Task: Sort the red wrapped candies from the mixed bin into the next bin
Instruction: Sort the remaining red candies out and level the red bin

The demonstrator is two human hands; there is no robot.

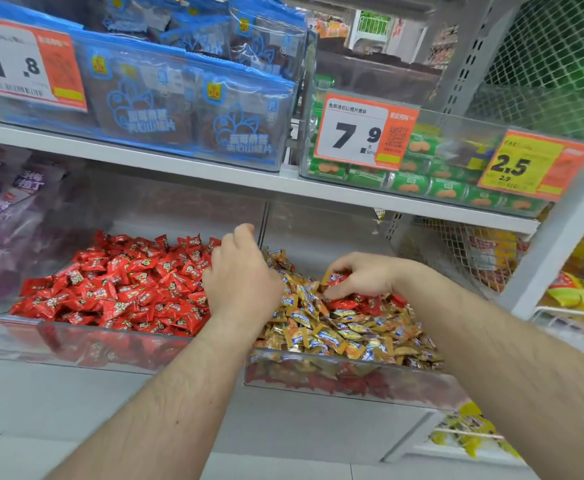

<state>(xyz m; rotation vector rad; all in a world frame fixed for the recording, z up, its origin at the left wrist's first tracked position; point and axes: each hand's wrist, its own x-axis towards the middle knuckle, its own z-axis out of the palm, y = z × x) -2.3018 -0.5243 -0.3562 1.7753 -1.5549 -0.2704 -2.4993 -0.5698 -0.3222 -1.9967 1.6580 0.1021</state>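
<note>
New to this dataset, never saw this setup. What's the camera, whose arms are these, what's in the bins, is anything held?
There is no robot here. It is one picture from a wide-angle camera worn on a person's head, looking forward and down, so the two bare arms are that person's own. They stand at a shop shelf with two clear bins. The left bin holds only red wrapped candies. The mixed bin beside it holds mostly gold wrapped candies with some red ones among them. The right hand has its fingers curled round a red candy in the mixed bin. The left hand is over the divide between the bins; seen from the back, its grip cannot be told.
</note>
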